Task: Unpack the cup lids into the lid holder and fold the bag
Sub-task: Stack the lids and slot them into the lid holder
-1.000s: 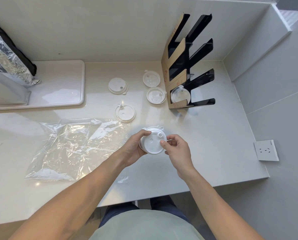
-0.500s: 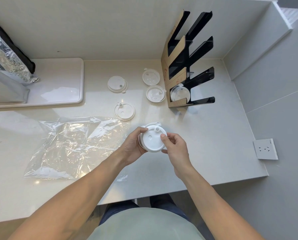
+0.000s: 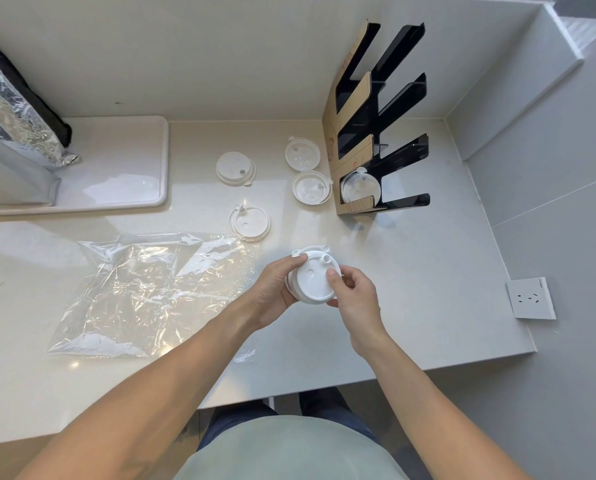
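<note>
Seen from above, a person's two bare arms reach over a pale surface [image 3: 411, 289]. Both hands hold a small stack of white cup lids [image 3: 313, 280] just above the surface, near its middle. The left hand [image 3: 276, 289] wraps its grip around the stack's left side, thumb on the top rim. The right hand [image 3: 355, 292] pinches the right edge of the top lid, thumb pressed on its face. To the left lies a clear plastic bag [image 3: 151, 292], flat and crumpled, with nothing visible inside. Four single lids [image 3: 250, 223] lie loose beyond the hands, two of them just beside the lid holder [image 3: 376, 133], a black and cardboard rack standing upright at the back right. Its lowest slot holds at least one lid. A white tray [image 3: 116, 188] with a silver foil pouch [image 3: 16, 112] sits at far left. A wall socket [image 3: 531, 298] shows at right.
</note>
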